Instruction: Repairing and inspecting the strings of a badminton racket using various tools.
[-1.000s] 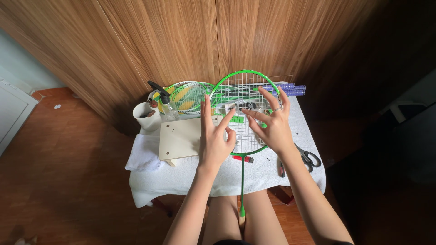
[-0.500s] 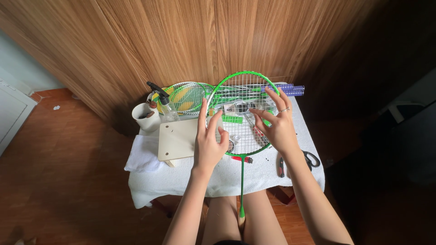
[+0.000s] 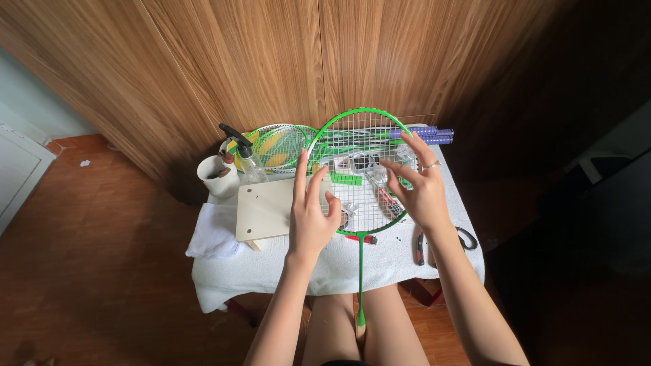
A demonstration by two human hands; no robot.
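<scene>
Both hands (image 3: pixel 312 213) (image 3: pixel 419 186) spread on racket (image 3: pixel 359 146) strings.

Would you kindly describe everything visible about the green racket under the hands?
The green racket has a thin bright green oval frame, white strings and a slim green shaft running down to a pale grip between the knees. It lies over the white-clothed table. The left hand and right hand rest spread fingers on its strings.

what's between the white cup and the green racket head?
Head view: a clear spray bottle beside the white cup, then a yellow-strung racket behind it, reaching the green racket head.
</scene>
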